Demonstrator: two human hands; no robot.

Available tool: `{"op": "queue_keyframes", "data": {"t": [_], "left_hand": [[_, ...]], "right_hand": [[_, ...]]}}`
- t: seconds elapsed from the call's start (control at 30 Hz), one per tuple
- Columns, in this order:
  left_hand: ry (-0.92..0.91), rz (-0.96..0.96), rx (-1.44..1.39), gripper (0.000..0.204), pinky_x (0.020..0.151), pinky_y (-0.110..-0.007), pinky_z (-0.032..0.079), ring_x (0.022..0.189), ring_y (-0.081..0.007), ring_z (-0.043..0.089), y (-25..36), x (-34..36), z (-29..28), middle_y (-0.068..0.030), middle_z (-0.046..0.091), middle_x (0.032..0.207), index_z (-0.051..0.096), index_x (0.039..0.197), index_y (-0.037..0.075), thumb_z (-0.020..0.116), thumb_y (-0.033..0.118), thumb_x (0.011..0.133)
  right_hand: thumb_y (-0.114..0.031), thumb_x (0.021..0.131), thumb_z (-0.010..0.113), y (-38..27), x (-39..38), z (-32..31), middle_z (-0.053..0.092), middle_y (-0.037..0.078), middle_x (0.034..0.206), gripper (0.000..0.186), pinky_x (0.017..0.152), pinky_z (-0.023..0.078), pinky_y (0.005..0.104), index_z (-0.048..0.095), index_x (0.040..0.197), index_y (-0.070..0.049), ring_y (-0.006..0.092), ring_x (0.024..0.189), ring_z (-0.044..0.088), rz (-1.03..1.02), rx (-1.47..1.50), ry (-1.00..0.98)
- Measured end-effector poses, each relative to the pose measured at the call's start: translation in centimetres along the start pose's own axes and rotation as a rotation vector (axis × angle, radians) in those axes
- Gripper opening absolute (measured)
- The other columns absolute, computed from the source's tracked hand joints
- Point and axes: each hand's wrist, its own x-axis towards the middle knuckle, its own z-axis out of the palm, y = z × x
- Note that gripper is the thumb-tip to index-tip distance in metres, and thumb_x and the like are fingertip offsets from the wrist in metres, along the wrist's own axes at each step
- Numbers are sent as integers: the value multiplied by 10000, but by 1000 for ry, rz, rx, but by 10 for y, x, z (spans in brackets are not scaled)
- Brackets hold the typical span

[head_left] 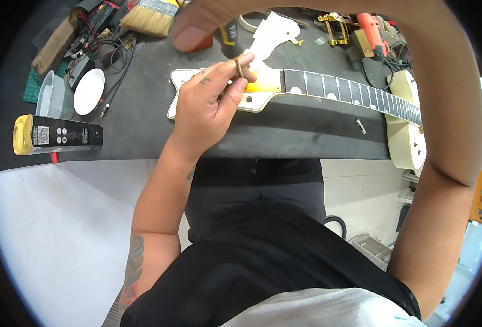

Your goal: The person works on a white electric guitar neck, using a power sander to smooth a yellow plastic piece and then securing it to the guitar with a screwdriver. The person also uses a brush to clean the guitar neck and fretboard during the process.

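Note:
An electric guitar lies on the dark bench, with its pale headstock [262,104] at the middle and its dark fretted neck [350,91] running right. Over the headstock, my left hand [205,109] pinches a small thin brown piece [238,69] between thumb and fingers. My right hand [213,19] is at the top edge, its arm arching in from the right. Below it points a black tool with yellow marks [230,41], seemingly in its grip; most of the fingers and the tool's back end are out of sight. A yellow-orange patch [265,82] shows beside my left fingertips.
At left are a white dish [89,91], a clear plastic tub [54,95], a black and yellow box [61,134] and a wide brush [149,19]. Behind the guitar lie a white plate [276,35], gold hardware [336,30] and a red corded tool [373,32]. The cream guitar body [405,143] is at right.

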Motion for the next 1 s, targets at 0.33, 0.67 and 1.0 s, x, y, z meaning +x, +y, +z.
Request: {"op": "queue_keyframes", "data": {"t": [0.33,0.67,1.0], "left_hand": [[20,-83,-64,304,851,-323,630,945,-197,802,-5,-4,-2,-101,825,1028,730,1327,16,688,-3,1027],[17,-131,-102,251,871,-320,633,969,-190,805,-2,-7,-6,-102,829,1031,738,1269,8,670,-5,1027],[-1,-150,-130,242,890,-317,632,975,-190,810,-2,-5,-2,-110,833,1029,726,1256,4,683,2,1018]], "right_hand": [[-213,950,760,-160,189,63,766,111,941,245,750,568,342,815,1133,-59,195,823,725,181,-199,-393],[-398,949,829,-170,177,126,727,96,759,388,687,556,380,800,898,-14,232,683,675,209,-623,119],[-498,991,770,-194,218,95,688,81,665,508,660,551,384,783,837,-13,230,646,675,639,-653,-468]]}}
